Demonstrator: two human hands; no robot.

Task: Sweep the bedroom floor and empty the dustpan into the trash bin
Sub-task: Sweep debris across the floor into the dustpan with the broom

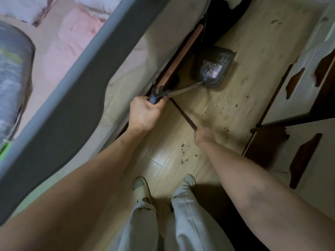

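Observation:
A dark grey dustpan (211, 67) sits on the light wood floor (181, 160) beside the bed, with paper scraps and dirt inside it. Its metal pole runs back to a black handle that my left hand (145, 113) grips. My right hand (204, 135) holds the thin dark broom handle (183, 115), which slants toward the bed's lower edge; the broom head is hidden under the bed. Dark crumbs (183, 156) lie scattered on the floor between my hands and feet.
The bed (76, 84), with a grey rail and pink bedding, fills the left side. A cream cabinet with dark cut-out handles (299, 156) lines the right. The floor strip between them is narrow. My feet (163, 185) stand at the bottom middle.

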